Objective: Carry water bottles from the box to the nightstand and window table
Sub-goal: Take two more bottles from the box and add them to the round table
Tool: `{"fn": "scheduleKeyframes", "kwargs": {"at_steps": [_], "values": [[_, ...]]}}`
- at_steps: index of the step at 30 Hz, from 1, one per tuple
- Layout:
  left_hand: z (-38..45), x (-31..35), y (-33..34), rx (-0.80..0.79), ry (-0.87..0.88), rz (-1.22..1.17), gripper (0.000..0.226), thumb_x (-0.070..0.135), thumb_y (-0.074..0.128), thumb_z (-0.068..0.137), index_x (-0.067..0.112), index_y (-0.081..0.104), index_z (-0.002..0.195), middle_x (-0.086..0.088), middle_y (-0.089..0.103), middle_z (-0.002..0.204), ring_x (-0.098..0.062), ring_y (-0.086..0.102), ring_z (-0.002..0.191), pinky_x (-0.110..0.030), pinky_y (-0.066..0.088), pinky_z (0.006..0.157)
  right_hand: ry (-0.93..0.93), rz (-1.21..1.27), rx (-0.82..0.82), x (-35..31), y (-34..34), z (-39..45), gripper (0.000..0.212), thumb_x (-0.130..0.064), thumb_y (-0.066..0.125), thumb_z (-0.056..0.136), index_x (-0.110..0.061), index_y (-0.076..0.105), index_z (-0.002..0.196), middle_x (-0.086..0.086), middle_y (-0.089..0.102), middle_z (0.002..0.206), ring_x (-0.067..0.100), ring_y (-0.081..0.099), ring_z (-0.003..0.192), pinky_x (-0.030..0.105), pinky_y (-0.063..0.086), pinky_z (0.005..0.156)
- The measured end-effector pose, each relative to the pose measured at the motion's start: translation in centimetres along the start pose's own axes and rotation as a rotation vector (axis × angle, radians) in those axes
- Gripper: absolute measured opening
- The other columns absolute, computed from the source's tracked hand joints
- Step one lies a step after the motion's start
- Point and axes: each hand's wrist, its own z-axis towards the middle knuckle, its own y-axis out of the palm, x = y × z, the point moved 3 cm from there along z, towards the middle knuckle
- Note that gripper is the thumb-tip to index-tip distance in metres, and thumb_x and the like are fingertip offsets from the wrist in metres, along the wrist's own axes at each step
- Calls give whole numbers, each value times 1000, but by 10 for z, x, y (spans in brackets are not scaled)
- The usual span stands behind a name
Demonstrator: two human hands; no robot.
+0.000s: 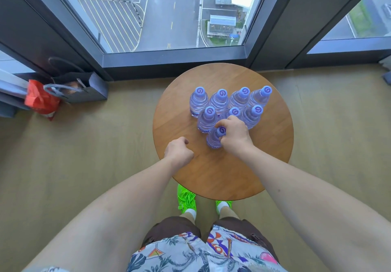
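While my right hand (pixel 232 133) curls its fingers around the neck of the nearest bottle (pixel 214 140), just under the cap, I judge that I am at the set-down step at the window table: this bottle stands at the front of the group, its base seemingly on the round wooden worktop (pixel 211 176), though I cannot tell for sure whether it has fully landed. My left hand (pixel 178 152) hangs over the near left edge of the worktop with its fingers curled in and nothing in its grip.

Seven more bottles (pixel 230 105) stand upright behind, four in the back row and three in front of them, packed close and touching or nearly so; the held one makes a point toward me. The next move, as I read it, calls for a gentle release straight upward, so that my knuckles do not knock the middle bottle just behind my fingers, then a trip back for more. The box is not in view, nor the nightstand.

The bottles are small, clear and ribbed, with a lilac tint and purple caps bearing a white swirl. Being narrow and tall, they could topple like skittles if nudged.
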Motion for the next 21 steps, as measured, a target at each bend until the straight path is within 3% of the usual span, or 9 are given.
{"fn": "scheduleKeyframes", "kwargs": {"at_steps": [10, 17, 21], "values": [[-3, -7, -4, -4, 21, -42, 53, 13, 66, 85, 25, 59, 137, -6, 63, 135, -27, 59, 124, -31, 49, 98, -66, -13, 88, -1, 1, -7, 48, 15, 57, 77, -14, 75, 111, 5, 66, 110, 28, 61, 103, 26, 39, 81], [-15, -4, -4, 21, -7, -96, 53, 13, 68, 84, 25, 60, 136, -6, 64, 132, -27, 60, 121, -31, 50, 97, -194, -124, 6, 2, -4, -4, 54, 17, 57, 79, -15, 74, 120, 4, 68, 119, 27, 59, 113, 27, 44, 88], [-30, -10, 4, 56, -49, -135, 53, 11, 67, 83, 23, 61, 135, -8, 64, 128, -28, 60, 120, -35, 53, 99, -316, -180, -27, 4, -8, 0, 55, 17, 56, 80, -12, 73, 124, 7, 70, 121, 32, 60, 114, 35, 50, 93]]}}
